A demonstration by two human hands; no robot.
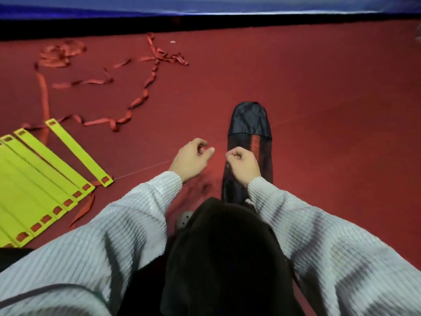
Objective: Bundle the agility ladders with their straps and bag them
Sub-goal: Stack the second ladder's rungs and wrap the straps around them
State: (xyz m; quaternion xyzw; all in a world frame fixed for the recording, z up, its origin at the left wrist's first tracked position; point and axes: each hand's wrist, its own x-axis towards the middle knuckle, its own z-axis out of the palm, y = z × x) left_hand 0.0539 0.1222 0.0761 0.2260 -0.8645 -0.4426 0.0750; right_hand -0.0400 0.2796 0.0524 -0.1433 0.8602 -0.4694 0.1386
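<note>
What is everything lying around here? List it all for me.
Ladder rungs: about seven showing, yellow-green, stacked flat at left on the floor.
Straps: red, loose and tangled, trailing from the rungs across the far left floor.
Bag: one, black mesh with something red inside, lying ahead at centre-right.
Floor: red.
Wall padding: blue, far edge.
Sleeves: two, pale grey ribbed.
Left hand: fingers curled, beside the bag.
Right hand: fist over the bag's mesh.
</note>
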